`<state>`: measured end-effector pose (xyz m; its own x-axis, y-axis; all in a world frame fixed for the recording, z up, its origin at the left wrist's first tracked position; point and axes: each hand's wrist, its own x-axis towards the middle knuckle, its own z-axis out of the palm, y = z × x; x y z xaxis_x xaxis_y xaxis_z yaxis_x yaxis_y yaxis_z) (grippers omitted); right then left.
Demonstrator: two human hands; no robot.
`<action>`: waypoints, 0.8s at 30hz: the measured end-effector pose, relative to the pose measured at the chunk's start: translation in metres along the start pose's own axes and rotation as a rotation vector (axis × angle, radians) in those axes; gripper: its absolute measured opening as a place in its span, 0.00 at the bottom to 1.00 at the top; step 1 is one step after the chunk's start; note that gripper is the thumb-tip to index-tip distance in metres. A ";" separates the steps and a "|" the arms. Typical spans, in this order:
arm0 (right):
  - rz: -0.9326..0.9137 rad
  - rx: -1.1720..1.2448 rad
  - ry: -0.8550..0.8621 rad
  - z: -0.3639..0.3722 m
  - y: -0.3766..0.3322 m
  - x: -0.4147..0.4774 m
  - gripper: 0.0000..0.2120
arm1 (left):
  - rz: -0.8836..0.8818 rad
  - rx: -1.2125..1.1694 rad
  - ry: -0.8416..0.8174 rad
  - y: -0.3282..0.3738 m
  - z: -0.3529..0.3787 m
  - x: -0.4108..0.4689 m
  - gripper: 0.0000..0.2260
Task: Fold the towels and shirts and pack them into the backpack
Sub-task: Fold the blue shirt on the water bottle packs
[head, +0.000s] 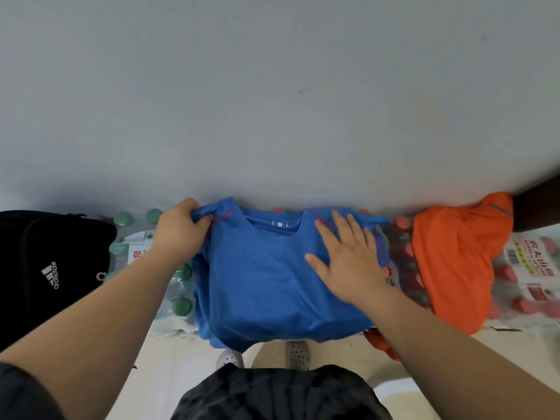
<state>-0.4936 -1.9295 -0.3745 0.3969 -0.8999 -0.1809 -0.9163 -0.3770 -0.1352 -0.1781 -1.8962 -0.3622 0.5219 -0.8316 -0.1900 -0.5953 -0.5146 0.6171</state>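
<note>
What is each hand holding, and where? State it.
The left hand grips the blue shirt by its bunched sleeve; the right hand lies flat on it, holding nothing.

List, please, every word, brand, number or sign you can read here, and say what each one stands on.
"M": neck label of the blue shirt.
"adidas", turned sideways beside a three-stripe logo: on the black backpack.
Red characters on the wrap of the left bottle pack: partly hidden, unreadable.
Label and barcode on the right bottle pack: too blurred to read.
</note>
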 end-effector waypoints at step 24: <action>0.058 0.125 -0.002 0.009 0.071 0.002 0.33 | 0.724 0.583 -0.259 0.067 0.101 -0.083 0.30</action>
<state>-0.5573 -1.9556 -0.3931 0.3432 -0.9190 -0.1939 -0.9242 -0.2936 -0.2443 -0.3228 -1.8821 -0.3822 -0.1999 -0.9727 -0.1181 -0.9663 0.1758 0.1881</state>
